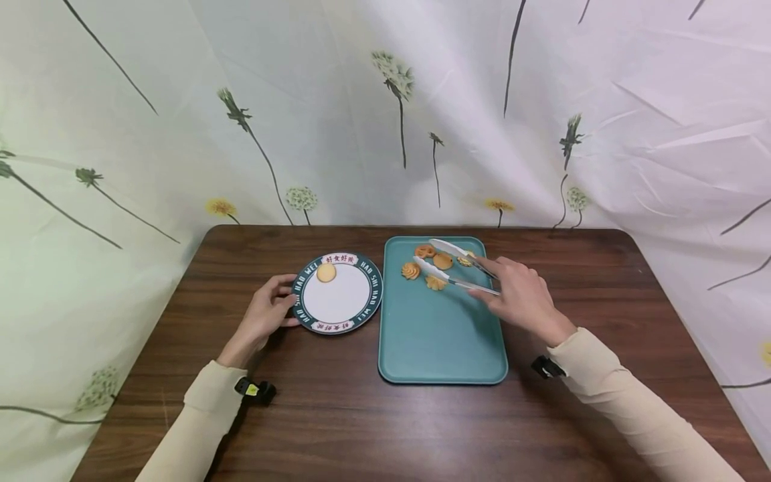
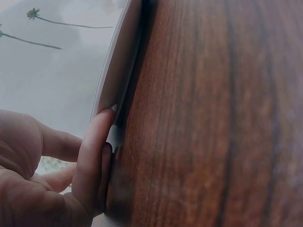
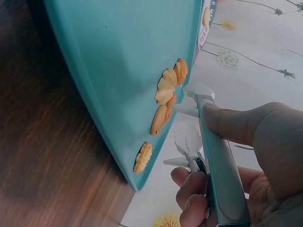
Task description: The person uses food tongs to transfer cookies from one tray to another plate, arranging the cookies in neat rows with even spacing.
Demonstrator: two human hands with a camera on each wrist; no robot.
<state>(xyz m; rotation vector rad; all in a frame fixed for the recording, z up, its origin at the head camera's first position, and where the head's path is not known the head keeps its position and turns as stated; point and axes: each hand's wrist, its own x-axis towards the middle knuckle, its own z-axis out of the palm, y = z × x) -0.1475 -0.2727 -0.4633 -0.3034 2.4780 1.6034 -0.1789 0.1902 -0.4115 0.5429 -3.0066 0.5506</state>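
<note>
My left hand (image 1: 269, 309) holds the left rim of a round plate (image 1: 334, 314) with a dark green, lettered border. In the left wrist view, a fingertip (image 2: 108, 113) touches the side of the plate (image 2: 124, 61). One round cookie (image 1: 326, 272) lies on the plate, towards its upper left. My right hand (image 1: 523, 294) grips tongs (image 1: 460, 282) with pale tips, spread apart over the far part of a teal tray (image 1: 442, 341). Below the tips lie several cookies, among them a swirled one (image 1: 411, 270), a pretzel-shaped one (image 1: 424, 251) and an oval one (image 1: 442, 260). Nothing shows between the tips.
Tray and plate lie side by side on a dark wooden table (image 1: 313, 415). Behind its far edge hangs a pale cloth (image 1: 337, 134) printed with dandelions. Both wrists carry a black strap; the left one (image 1: 255, 389) has a yellow-green patch.
</note>
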